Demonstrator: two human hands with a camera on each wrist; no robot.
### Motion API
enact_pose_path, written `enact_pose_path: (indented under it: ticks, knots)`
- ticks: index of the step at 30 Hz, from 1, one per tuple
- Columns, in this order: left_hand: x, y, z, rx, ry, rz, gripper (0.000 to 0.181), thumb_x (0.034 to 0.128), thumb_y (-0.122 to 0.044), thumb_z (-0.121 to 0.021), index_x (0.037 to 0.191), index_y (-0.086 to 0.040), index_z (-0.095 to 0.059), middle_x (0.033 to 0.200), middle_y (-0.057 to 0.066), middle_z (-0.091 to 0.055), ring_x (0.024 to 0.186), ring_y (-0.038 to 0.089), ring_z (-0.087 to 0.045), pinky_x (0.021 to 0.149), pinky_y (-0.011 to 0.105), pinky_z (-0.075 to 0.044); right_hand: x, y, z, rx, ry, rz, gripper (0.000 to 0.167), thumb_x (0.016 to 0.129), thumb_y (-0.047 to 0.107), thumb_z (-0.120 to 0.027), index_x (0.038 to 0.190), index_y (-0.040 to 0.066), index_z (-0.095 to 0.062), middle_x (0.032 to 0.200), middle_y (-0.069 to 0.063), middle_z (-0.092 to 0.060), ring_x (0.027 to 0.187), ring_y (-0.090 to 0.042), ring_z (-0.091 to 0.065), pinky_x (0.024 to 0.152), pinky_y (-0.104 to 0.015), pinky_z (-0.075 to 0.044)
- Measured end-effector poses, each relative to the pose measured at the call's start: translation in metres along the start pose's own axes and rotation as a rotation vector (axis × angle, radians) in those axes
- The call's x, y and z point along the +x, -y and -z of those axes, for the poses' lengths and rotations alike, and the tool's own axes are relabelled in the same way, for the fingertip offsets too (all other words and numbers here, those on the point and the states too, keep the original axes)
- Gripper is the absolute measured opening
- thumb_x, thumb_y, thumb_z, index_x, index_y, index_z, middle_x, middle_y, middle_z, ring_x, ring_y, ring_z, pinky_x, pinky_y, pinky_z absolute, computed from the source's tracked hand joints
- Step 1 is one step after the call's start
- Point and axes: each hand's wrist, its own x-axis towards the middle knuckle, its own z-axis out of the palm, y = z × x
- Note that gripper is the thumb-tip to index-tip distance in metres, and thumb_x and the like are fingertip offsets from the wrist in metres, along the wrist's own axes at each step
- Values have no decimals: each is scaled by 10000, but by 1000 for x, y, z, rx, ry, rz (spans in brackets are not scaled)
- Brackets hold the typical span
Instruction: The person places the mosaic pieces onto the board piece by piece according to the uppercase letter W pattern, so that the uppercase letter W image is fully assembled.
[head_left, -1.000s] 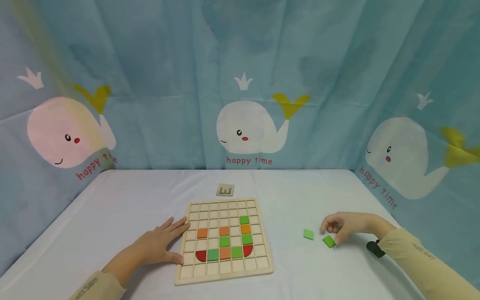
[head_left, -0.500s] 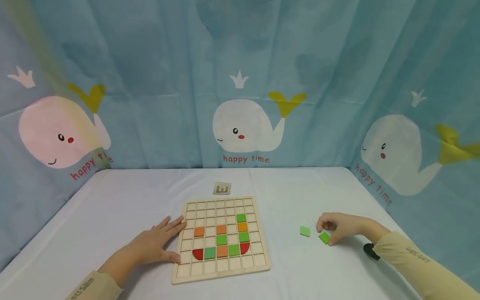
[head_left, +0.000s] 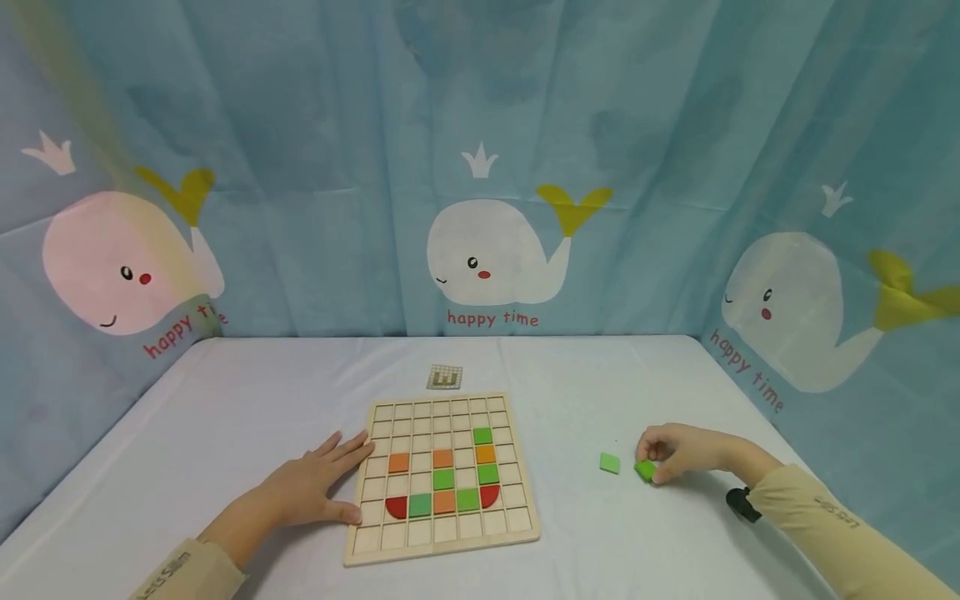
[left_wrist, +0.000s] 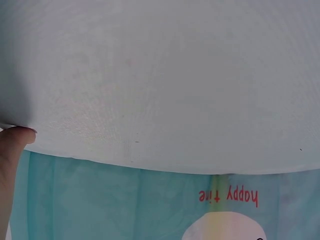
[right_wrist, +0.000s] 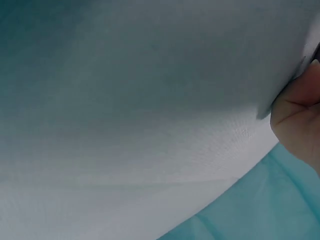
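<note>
My left hand (head_left: 311, 487) rests with spread, straight fingers at the left edge of a wooden grid board (head_left: 420, 552). Several green, orange and red tiles lie in the board's cells, among them an orange square tile (head_left: 398, 462) and a red quarter-round tile (head_left: 397, 507). Right of the board, my right hand (head_left: 686, 450) pinches a green square tile (head_left: 646, 471) between thumb and curled fingers, at the tabletop. Another green square tile (head_left: 610, 463) lies flat just left of it. In the right wrist view only part of the right hand (right_wrist: 297, 117) shows, and the pinched tile cannot be made out.
A small card (head_left: 445, 377) printed with a grid pattern lies behind the board. Beside the right sleeve is a black object (head_left: 742, 504), partly covered. The white table (head_left: 285, 375) ends at a blue whale-print curtain (head_left: 337, 250).
My right thumb and fingers have closed in on the green tile, which has turned and shifted slightly left. The left hand stays at the board. The head view has shifted a little.
</note>
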Motion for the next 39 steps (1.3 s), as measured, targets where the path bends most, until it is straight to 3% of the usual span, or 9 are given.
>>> enact_pose_path:
  ticks: [10,16,21,28,39]
  knots:
    - [1,0,0,0,-4,-16,1026,733,-721,-635,1505,-102,-365,1576,117,-273,1402,489,-207,975,723,-292,0,0,7,109,23,20,174,857,92,-698,989,19,-611,900,-36,-575,809,-153,-516,696,-250,-442]
    - [3,-1,-1,11,-3,-11,1034,724,-738,-626,1507,-114,-365,1577,108,-275,1407,475,-212,971,719,-304,2,7,4,150,-54,-48,173,890,87,-685,1011,7,-590,854,-43,-606,727,-145,-533,637,-260,-463]
    - [3,-2,-1,10,-2,-5,1040,718,-739,-627,1507,-115,-363,1577,108,-273,1409,473,-210,977,717,-300,7,21,-1,212,-147,-77,233,869,46,-693,1043,-40,-564,781,-42,-602,687,-161,-550,617,-288,-482]
    - [2,-1,-1,6,5,-4,1043,720,-741,-621,1508,-111,-360,1580,108,-263,1408,476,-209,965,725,-305,18,48,-2,340,-222,-93,345,897,28,-654,1185,-124,-542,894,-65,-636,819,-210,-614,734,-334,-530]
    - [-1,0,1,6,-12,-13,1042,716,-741,-623,1505,-110,-367,1576,109,-273,1405,480,-211,978,715,-301,34,76,-5,450,-203,-81,442,945,26,-592,1315,-131,-407,882,-74,-654,864,-269,-635,787,-365,-527]
